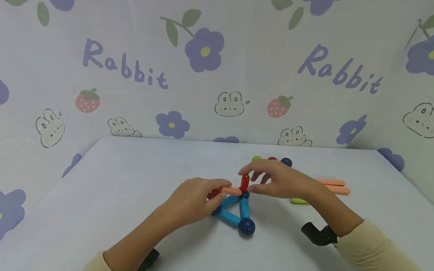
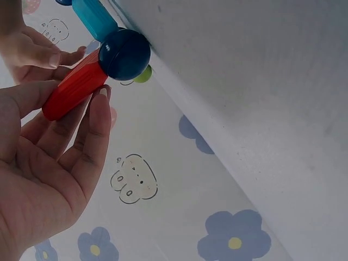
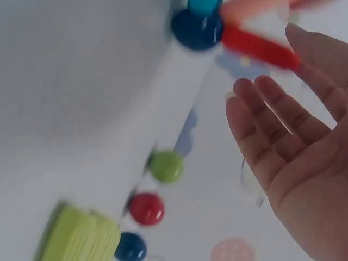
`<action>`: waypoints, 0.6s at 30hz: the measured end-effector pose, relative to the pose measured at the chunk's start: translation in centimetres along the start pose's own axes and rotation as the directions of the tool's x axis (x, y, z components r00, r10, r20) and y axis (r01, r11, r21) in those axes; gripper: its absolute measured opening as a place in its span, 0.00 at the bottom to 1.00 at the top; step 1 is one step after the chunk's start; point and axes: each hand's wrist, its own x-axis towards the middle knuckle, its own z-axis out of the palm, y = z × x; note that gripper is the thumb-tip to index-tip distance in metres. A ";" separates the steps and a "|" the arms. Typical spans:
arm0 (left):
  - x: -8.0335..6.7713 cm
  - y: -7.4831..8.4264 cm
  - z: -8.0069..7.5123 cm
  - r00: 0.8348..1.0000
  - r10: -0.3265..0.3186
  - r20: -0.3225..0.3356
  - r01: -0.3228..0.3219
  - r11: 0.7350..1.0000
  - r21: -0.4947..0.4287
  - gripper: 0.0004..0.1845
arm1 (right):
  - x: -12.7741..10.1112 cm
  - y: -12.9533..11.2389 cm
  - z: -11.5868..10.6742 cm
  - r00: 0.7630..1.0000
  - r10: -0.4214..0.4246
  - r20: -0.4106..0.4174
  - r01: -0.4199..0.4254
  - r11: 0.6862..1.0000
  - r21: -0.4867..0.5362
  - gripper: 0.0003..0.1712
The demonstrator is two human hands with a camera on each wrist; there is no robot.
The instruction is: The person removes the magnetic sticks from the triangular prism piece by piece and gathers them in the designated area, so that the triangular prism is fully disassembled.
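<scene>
A triangle of light-blue magnetic rods with dark-blue balls at its corners lies flat on the table. My left hand pinches a red rod standing on the left corner ball. An orange rod stretches from between its thumb and index finger toward the back corner. There, another red rod rises from its ball. My right hand hovers around this second red rod, fingers loosely bent and nothing gripped; whether a fingertip touches it I cannot tell.
Behind my right hand, a green ball, a red ball and a blue ball stand in a row. Orange rods and green rods lie on the right. A patterned cloth hangs behind the table.
</scene>
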 end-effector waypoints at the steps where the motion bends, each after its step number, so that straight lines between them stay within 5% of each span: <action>1: 0.0 0.0 0.0 1.000 0.003 -0.003 -0.003 1.000 0.000 0.18 | 0.0 -0.6 0.4 1.000 -0.030 0.002 0.030 0.999 -0.017 0.19; 5: 0.0 0.0 0.0 1.000 0.023 -0.014 -0.023 1.000 -0.002 0.18 | -0.3 -1.5 1.4 0.996 -0.077 -0.051 0.069 0.987 -0.146 0.11; 9: 0.0 0.1 0.0 1.000 0.025 -0.011 -0.026 1.000 -0.007 0.18 | -1.0 -1.0 1.5 0.995 0.015 -0.097 -0.037 0.973 -0.228 0.10; 18: -0.2 0.2 0.0 1.000 -0.003 -0.014 0.003 1.000 0.002 0.19 | -1.3 0.2 3.0 0.975 0.221 -0.012 -0.216 0.938 -0.271 0.09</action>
